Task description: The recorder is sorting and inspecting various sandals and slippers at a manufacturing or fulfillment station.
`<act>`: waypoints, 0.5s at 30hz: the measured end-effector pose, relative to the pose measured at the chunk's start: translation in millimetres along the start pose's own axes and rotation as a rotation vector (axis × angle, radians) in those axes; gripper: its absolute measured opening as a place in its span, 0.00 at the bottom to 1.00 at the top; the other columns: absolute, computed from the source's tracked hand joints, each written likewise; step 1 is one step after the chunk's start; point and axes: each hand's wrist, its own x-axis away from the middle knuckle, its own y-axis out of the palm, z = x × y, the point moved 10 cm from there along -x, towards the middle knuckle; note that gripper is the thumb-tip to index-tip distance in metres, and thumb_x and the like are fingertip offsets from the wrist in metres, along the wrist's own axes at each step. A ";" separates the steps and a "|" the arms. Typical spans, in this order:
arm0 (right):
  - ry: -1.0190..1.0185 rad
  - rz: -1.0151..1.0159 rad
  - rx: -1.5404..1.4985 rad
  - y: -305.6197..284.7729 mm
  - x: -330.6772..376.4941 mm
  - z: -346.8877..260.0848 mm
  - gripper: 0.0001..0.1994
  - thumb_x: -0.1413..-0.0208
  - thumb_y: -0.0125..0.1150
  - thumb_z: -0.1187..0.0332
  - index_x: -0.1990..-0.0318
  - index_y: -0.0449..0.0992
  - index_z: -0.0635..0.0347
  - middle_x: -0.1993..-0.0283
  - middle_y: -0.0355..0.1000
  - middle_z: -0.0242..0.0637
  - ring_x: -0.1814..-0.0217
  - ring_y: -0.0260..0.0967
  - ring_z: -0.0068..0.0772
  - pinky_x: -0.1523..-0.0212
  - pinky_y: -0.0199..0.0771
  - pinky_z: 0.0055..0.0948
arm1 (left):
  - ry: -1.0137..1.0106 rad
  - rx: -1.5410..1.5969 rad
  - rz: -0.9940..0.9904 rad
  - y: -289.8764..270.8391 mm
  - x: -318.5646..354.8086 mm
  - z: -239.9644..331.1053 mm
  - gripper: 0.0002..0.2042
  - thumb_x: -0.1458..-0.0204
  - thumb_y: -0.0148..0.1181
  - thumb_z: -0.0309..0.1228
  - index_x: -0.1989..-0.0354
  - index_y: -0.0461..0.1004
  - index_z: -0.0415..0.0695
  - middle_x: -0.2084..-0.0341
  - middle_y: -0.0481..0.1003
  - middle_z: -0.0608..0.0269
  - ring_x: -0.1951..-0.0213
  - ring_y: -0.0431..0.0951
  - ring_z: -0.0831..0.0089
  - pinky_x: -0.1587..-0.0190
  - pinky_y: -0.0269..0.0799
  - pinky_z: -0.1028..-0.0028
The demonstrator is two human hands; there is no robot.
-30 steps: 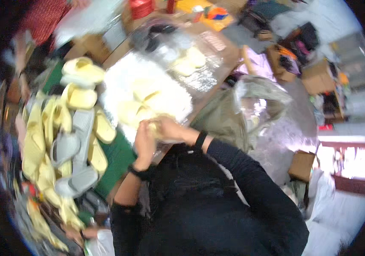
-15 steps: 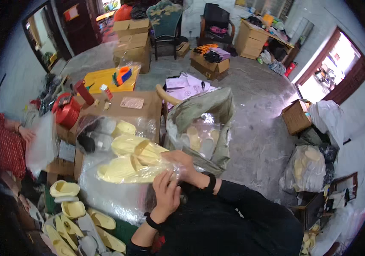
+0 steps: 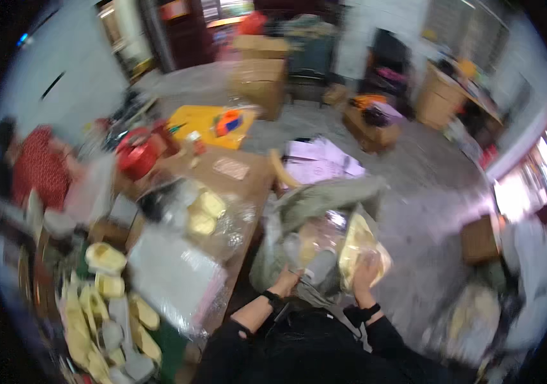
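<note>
My right hand grips a pair of pale yellow slippers in a clear plastic bag, at the right side of a large grey-green woven sack. At the sack's near left rim, my left hand is closed on its edge. Inside the sack lie more bagged slippers, yellowish and grey; motion blur hides their detail. A stack of clear plastic bags lies on the table left of my arms. Beyond it are other bagged slippers.
Loose yellow and grey slippers are heaped at the lower left. A person in red sits at the far left. The cardboard-covered table borders the sack. Pink-purple bags lie beyond it; a stuffed clear bag stands at right.
The bagged yellow slippers have moved right, from over the table to the sack, in my right hand. My left hand has left them for the sack's rim. The view has shifted.
</note>
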 end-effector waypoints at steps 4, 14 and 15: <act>0.122 -0.116 -0.066 58.7 -6.6 38.9 0.05 0.43 0.44 0.71 0.64 0.64 0.63 0.73 0.61 0.33 0.70 0.58 0.24 0.68 0.62 0.25 | 0.246 -0.240 0.298 -31.0 -22.1 10.1 0.20 0.60 0.61 0.31 0.56 0.68 0.39 0.70 0.74 0.52 0.66 0.74 0.62 0.71 0.69 0.68; 0.461 -0.889 -0.171 255.1 100.5 142.0 0.09 0.44 0.40 0.72 0.59 0.65 0.61 0.71 0.62 0.34 0.69 0.59 0.23 0.66 0.62 0.23 | 0.522 -0.158 0.449 -84.4 23.8 34.5 0.10 0.60 0.51 0.28 0.72 0.78 0.41 0.71 0.76 0.50 0.66 0.75 0.57 0.63 0.69 0.67; 0.488 -0.936 -0.075 263.4 104.4 147.7 0.09 0.45 0.39 0.71 0.59 0.66 0.58 0.72 0.64 0.37 0.68 0.61 0.22 0.67 0.62 0.22 | 0.631 -0.411 0.367 -72.8 16.4 30.6 0.10 0.60 0.51 0.29 0.72 0.78 0.41 0.71 0.76 0.51 0.65 0.75 0.57 0.63 0.69 0.68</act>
